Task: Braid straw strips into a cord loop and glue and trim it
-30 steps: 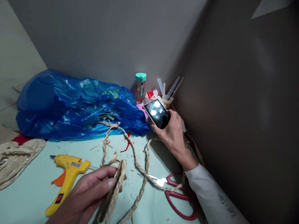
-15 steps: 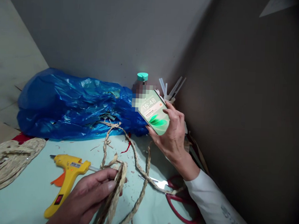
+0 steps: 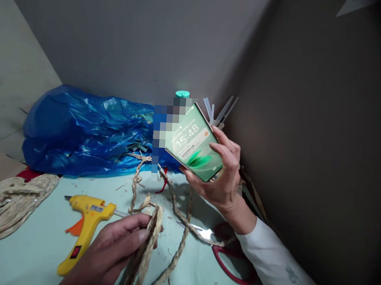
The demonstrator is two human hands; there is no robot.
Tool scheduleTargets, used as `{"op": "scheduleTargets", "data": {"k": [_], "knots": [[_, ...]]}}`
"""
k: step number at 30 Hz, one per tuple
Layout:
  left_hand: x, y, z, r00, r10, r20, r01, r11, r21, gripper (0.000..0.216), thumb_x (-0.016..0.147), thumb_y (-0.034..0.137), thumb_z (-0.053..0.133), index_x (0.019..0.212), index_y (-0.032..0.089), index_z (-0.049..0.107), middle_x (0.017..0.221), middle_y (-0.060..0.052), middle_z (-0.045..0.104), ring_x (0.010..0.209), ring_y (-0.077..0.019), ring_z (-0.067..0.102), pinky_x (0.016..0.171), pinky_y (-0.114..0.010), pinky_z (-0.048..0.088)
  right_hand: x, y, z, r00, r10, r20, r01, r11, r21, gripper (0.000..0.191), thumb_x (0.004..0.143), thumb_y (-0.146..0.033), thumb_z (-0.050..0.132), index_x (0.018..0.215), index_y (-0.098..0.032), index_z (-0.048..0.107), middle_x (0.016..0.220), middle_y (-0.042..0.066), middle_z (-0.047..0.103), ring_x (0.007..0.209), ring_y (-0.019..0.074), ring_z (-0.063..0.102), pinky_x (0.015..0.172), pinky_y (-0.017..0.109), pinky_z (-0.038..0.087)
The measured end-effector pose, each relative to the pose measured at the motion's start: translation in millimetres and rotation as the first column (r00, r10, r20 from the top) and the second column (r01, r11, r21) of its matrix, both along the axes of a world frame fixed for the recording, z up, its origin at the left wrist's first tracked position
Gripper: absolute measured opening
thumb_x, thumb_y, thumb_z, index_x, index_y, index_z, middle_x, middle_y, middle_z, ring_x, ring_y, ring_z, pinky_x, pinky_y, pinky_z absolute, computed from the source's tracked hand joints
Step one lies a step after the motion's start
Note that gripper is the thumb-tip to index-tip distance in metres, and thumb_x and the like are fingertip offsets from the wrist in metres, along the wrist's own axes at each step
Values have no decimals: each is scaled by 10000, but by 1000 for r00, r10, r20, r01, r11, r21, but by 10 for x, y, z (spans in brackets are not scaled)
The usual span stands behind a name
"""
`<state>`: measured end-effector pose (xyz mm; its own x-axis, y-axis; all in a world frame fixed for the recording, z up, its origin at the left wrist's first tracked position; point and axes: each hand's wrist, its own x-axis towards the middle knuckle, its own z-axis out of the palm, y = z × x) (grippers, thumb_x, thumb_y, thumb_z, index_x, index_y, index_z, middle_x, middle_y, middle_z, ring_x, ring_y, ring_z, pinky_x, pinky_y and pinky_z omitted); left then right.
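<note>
Braid (image 3: 154,234) noted as dry plant fibre, matt, rough w/ loose ends. Phone (image 3: 191,136) faced in smooth, glossy mat'l, glass by appearance. Bag (image 3: 82,132): thin plastic film, v. glossy, creased. Glue gun (image 3: 86,206): hard plastic, smooth, semi-gloss. Scissors (image 3: 207,234): blades seen as bright metal, handles as smooth plastic. Sleeve (image 3: 274,253): soft cloth, matt, printed. Tabletop (image 3: 41,237): smooth, low sheen; mat'l can't be confirmed. Wall (image 3: 135,41): matt, smooth.
</note>
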<state>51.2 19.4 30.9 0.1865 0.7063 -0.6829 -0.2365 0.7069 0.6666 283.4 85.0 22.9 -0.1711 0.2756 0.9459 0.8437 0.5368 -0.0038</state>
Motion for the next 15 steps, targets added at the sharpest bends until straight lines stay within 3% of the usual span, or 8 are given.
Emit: {"op": "scheduleTargets", "data": {"k": [6,10,15], "knots": [[-26,28,-51,989,-99,106,96,995,29,410,533,312,933,845,120,748,642,-31,678,577,-111,639,535,-136,487,-66,-52,39,1000,-11,20,11,1000,-17,680,798,-390,702,1336,-246,312,1417,202,480,1310,316,496,989,548,449],[-20,34,-17,990,-105,89,104,994,19,344,578,272,910,846,125,752,669,-50,692,600,-124,650,548,-146,497,-103,-104,62,998,-55,0,55,994,-96,696,813,-434,688,1337,-297,250,1454,168,440,1357,315,453,1027,565,419],[-49,52,-60,986,-136,96,137,991,-6,362,552,279,916,840,138,746,706,-47,675,663,-145,659,599,-170,512,-170,-149,107,998,-57,-15,56,994,-99,661,823,-463,664,1323,-300,263,1440,157,441,1367,322,446,1030,578,423]]}}
